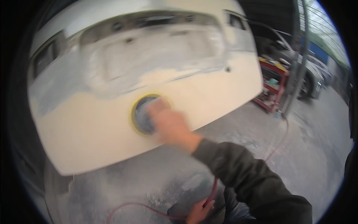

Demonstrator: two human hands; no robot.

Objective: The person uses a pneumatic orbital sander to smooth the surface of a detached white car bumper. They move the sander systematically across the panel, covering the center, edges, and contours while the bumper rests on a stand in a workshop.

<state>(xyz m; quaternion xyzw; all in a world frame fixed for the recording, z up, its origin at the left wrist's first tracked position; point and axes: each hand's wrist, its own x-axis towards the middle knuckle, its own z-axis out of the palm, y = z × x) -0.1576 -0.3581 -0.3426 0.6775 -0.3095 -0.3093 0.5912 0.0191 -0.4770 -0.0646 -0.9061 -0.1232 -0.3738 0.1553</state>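
A car tailgate (93, 138) in cream and grey, with patchy filler or primer, fills the upper left. Against its lower part sits a round sander (141, 116), dark with a yellow rim at its pad. My right hand (169, 122), smeared by motion, is closed over the sander from the right, and its dark sleeve comes in from the lower right. Low in the picture, near my knee, my left hand (200, 212) is wrapped round a red hose (213, 191). Where the hose joins the sander is hidden behind my right arm.
A red tool cart (274, 87) with several items stands to the right, beside a metal post (300, 63). Past it, a car (311, 76) is parked. The hose loops across the grey, dusty floor (298, 149) on both sides of me.
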